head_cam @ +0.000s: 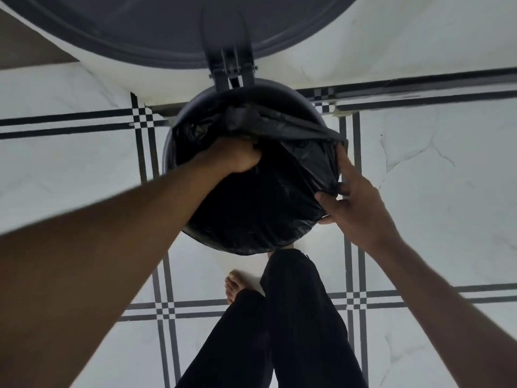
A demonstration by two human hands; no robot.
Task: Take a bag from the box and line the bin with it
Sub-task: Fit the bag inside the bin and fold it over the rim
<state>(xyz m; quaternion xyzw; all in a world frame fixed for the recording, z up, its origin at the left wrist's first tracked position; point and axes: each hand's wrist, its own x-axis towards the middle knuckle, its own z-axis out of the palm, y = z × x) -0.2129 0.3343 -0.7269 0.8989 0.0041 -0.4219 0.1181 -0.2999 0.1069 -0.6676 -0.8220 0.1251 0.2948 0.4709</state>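
Note:
A round dark bin (285, 93) stands on the tiled floor right below me. Its lid (167, 26) is swung up and fills the top of the view. A black plastic bag (265, 203) is spread over the bin's mouth and hangs over its near rim. My left hand (237, 156) is closed on a bunch of the bag near the middle-left of the opening. My right hand (355, 200) pinches the bag's edge at the right rim, thumb under the plastic. The box is not in view.
White marble floor tiles (447, 177) with black stripe borders surround the bin. A white wall (391, 46) rises just behind it. My legs in black trousers (293, 317) and a bare foot (233, 287) stand close to the bin's near side.

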